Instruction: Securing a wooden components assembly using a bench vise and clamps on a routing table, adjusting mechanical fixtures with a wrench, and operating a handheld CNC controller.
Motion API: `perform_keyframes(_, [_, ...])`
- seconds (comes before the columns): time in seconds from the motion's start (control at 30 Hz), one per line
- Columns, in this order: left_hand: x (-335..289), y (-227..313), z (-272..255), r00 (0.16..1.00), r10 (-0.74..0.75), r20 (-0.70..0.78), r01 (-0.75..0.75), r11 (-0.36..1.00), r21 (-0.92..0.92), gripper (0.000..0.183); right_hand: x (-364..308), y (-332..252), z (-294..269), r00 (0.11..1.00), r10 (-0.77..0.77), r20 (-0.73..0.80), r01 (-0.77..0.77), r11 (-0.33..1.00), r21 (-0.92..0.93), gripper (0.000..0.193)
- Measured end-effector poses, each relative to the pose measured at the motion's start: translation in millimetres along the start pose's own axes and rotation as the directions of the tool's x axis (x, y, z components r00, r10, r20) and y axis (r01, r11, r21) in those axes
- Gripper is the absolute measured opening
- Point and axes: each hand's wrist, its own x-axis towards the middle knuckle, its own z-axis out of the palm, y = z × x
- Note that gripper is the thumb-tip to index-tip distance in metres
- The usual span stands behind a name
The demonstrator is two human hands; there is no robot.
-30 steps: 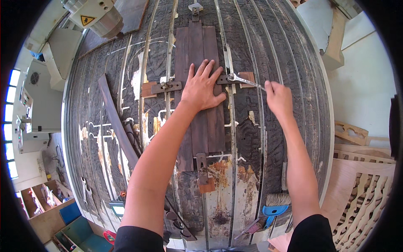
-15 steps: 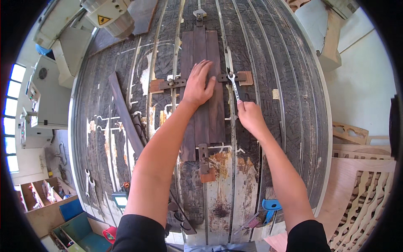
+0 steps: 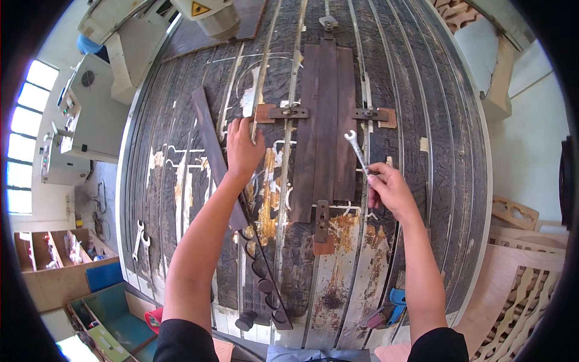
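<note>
Dark wooden boards (image 3: 327, 133) lie side by side on the slotted machine bed (image 3: 416, 199). Metal clamp bars hold them: a left clamp (image 3: 289, 113), a right clamp (image 3: 369, 114), a front clamp (image 3: 322, 220) and a back one (image 3: 329, 24). In my right hand (image 3: 391, 190) is a silver combination wrench (image 3: 357, 149); its open end points up and away, clear of the right clamp's bolt. My left hand (image 3: 244, 148) hovers empty, fingers apart, just below the left clamp's wooden block (image 3: 264, 113) and beside a loose dark wood strip (image 3: 211, 139).
A white machine head (image 3: 211, 18) hangs over the far left of the bed. Two wrenches (image 3: 142, 241) lie at the left edge. Near the front are a strip with round cutouts (image 3: 265, 286) and a blue brush (image 3: 397, 301). Cut wooden panels (image 3: 525, 314) stand right.
My left hand has left the boards and moved left. My right hand has drawn the wrench off the right clamp's bolt, towards me. The whole view has shifted.
</note>
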Motion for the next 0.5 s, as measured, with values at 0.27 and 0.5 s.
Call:
perform_keyframes(0.27, [46,20,21,0.963,0.079,0.258,-0.057,0.994,-0.094,0.032,62,-4,82,0.989,-0.141,-0.047,0.149,0.948,0.283,0.014])
perform_keyframes(0.5, [89,13,38,0.797,0.214,0.565,-0.245,0.969,-0.022,0.025,85,13,107,0.932,-0.249,-0.262,0.317,0.912,0.262,0.012])
